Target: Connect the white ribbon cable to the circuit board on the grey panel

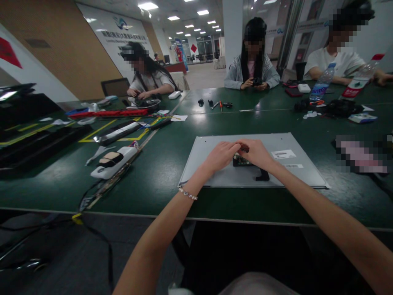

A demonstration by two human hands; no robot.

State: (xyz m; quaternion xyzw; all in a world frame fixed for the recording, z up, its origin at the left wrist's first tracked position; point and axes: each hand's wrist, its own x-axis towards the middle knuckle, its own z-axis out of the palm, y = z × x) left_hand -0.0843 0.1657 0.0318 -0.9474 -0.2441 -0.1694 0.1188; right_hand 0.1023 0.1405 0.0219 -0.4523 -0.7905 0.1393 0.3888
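Note:
My left hand (221,155) and my right hand (256,152) meet over a light grey flat panel (202,145), both with closed fingers. Between them is a small black part with a circuit board (242,160), gripped from both sides. The fingertips hide its upper portion, and its exact kind does not show. Below my right hand a black bracket-like piece (262,176) lies on the panel; whether it joins the part is hidden. White labels (283,154) are stuck on the panel's right side.
The panel lies on a green table (166,176). Leftward are a white device (115,162) with cables and a long black housing (39,141). A screwdriver (221,107) and small black parts lie ahead. Bottles (322,84) and a pink-screened phone (362,155) are right. Three people sit opposite.

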